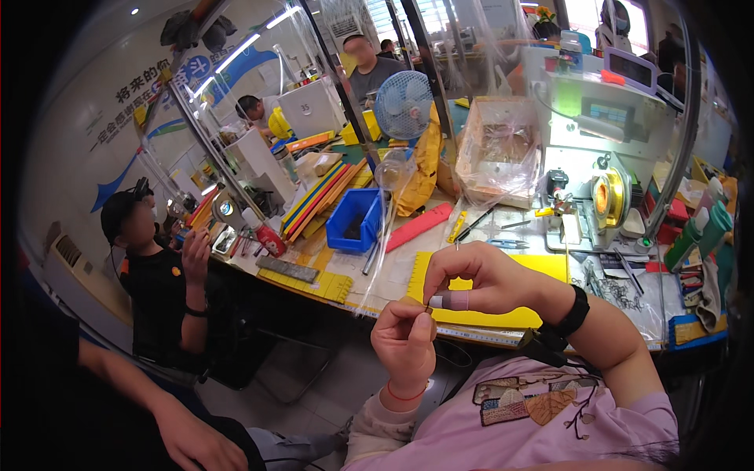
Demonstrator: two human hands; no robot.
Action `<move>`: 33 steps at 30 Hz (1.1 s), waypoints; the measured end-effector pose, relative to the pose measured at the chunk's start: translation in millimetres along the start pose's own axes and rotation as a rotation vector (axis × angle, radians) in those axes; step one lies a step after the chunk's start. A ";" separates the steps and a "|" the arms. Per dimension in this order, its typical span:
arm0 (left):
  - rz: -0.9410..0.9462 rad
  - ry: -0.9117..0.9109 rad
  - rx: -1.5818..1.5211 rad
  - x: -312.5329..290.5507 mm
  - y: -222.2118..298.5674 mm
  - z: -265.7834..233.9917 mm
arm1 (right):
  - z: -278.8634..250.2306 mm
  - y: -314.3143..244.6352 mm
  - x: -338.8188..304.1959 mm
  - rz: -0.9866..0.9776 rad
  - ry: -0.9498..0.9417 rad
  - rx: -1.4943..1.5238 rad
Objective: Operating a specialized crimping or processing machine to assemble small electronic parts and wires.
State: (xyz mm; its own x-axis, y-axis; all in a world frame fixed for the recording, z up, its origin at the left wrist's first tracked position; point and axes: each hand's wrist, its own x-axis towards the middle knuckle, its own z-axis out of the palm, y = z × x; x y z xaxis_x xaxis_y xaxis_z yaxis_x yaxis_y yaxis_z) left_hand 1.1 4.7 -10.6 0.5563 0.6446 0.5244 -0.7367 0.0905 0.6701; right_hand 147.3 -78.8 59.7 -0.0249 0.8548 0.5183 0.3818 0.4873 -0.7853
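Just in front of the table's near edge, my left hand is closed, thumb and fingers pinching something tiny and dark that I cannot make out. Its fingertips meet those of my right hand, which is also closed in a pinch at the same spot. A pale wrap covers one of the right fingers, and a black band circles that wrist. Behind and below the hands lies a yellow slotted board. Pens and a dark pen-like tool rest beyond it.
A blue bin, a red bar and a grey bar stand left of the board. Small wire pieces lie at right, near a white machine with a wire spool. A co-worker sits at left; another person's hand is lower left.
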 end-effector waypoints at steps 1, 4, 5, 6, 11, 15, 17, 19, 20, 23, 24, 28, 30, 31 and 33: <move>0.000 0.001 0.001 0.3 0.4 -0.2 | 0.2 0.2 0.5 0.000 0.000 0.001; 0.005 -0.006 -0.013 1.3 0.8 0.4 | -1.4 1.3 1.4 -0.019 0.000 -0.041; 0.007 0.007 -0.010 1.5 0.6 1.0 | -2.5 2.6 1.5 -0.021 -0.019 -0.061; 0.009 0.021 -0.007 1.1 1.0 1.2 | -2.9 3.1 1.3 -0.025 -0.039 -0.080; 0.082 -0.134 0.336 13.6 14.3 -13.2 | -3.5 3.4 -3.8 -0.025 0.003 -0.005; 0.695 0.231 0.822 71.8 97.6 -76.3 | -4.8 -5.8 -4.7 0.006 0.058 0.235; 0.721 0.387 0.991 82.4 136.7 -115.5 | -4.6 -5.7 -6.5 0.032 0.075 0.250; 0.385 0.010 1.019 66.1 144.8 -108.9 | -5.6 -5.3 -4.9 -0.008 0.029 0.074; 0.144 -0.245 0.965 57.1 143.6 -87.5 | -9.1 -3.9 -3.1 -0.041 -0.017 -0.103; 0.306 0.284 1.480 56.0 160.7 -81.8 | -1.5 -9.0 -0.5 -0.058 -0.142 -0.140; 0.340 0.241 1.710 53.4 172.0 -76.3 | -0.3 -12.9 -1.6 -0.058 -0.169 -0.183; 0.488 -0.044 2.025 64.1 168.2 -44.2 | 1.9 -19.8 -2.9 -0.041 -0.216 -0.205; 0.236 -0.138 2.321 80.5 154.6 -64.4 | 3.6 -20.7 -2.4 0.016 -0.205 -0.188; 0.244 -0.135 2.234 70.0 158.1 -57.0 | 5.2 -17.1 -1.4 -0.055 -0.205 -0.181; 0.224 -0.082 2.102 49.3 169.8 -35.4 | 4.9 -19.4 0.6 -0.014 -0.231 -0.208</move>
State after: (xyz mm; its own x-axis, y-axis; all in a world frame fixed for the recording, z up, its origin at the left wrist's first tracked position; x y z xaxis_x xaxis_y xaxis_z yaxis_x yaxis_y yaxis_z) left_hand -110.2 78.7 110.5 0.5959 0.4887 0.6372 0.6216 -0.7831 0.0192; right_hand 135.4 -86.9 73.6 -0.2314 0.8780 0.4189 0.5601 0.4723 -0.6806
